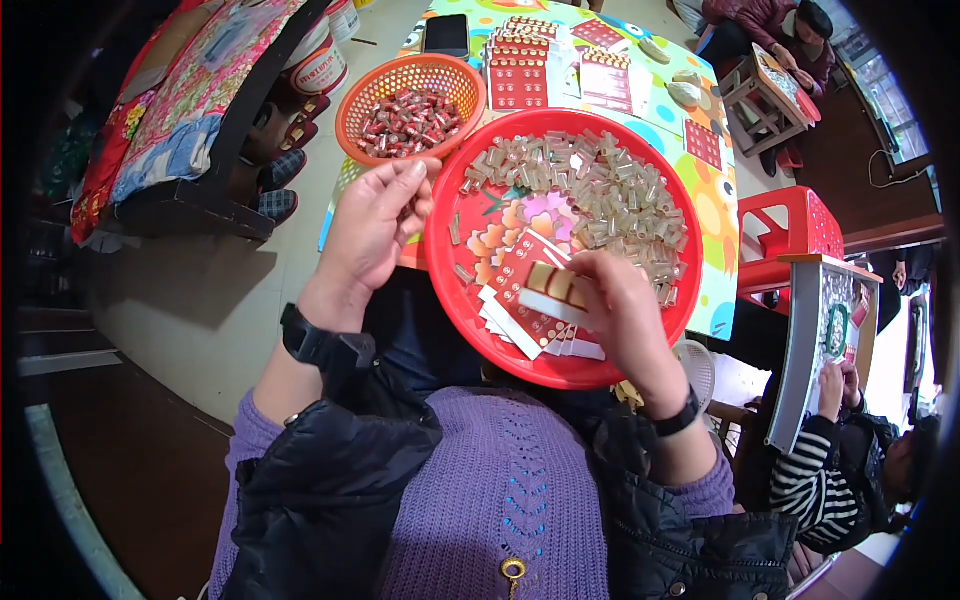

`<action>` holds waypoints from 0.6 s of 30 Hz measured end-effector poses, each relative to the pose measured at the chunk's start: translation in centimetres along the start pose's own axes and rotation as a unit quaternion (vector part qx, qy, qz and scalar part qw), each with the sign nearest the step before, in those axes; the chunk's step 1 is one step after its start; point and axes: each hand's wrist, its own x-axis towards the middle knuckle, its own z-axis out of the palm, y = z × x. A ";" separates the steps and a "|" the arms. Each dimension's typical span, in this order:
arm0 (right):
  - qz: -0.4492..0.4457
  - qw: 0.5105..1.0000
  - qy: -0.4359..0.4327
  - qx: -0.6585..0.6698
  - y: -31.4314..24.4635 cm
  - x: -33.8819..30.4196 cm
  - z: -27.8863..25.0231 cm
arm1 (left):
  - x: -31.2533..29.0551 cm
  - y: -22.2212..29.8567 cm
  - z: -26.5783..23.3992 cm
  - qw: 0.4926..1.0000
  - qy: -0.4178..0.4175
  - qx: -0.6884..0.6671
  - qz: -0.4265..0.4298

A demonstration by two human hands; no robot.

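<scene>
My right hand (628, 310) grips a small folded card piece (556, 290), gold with dark red stripes on top and white along its lower edge. It is held above the red round tray (574, 380). Beneath it in the tray lies a fanned stack of red and white printed cards (515, 275). My left hand (385, 215) hovers just left of the tray, below the orange basket. Its fingers are curled in with the thumb pressed against them; whatever they hold, if anything, is hidden. Many short clear plastic tubes (600, 185) are heaped along the tray's far and right side.
Small red capsule-like pieces (410, 122) fill the orange basket (352, 92). On the patterned tablecloth (715, 290) sit a phone (446, 36) and stacks of red cards (519, 82). A red stool (790, 225) stands at right. Two other people work at separate small tables.
</scene>
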 end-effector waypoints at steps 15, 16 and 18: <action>0.137 0.966 -0.220 -0.014 2.9 -12.5 -7.4 | 10.5 1.7 -4.4 0.857 0.117 0.430 0.260; 0.106 0.968 -0.221 -0.051 3.3 -13.0 -6.9 | 11.0 1.7 -4.8 0.822 0.121 0.481 0.281; 0.075 0.969 -0.220 -0.083 3.7 -13.1 -6.7 | 11.5 1.4 -4.8 0.782 0.123 0.533 0.298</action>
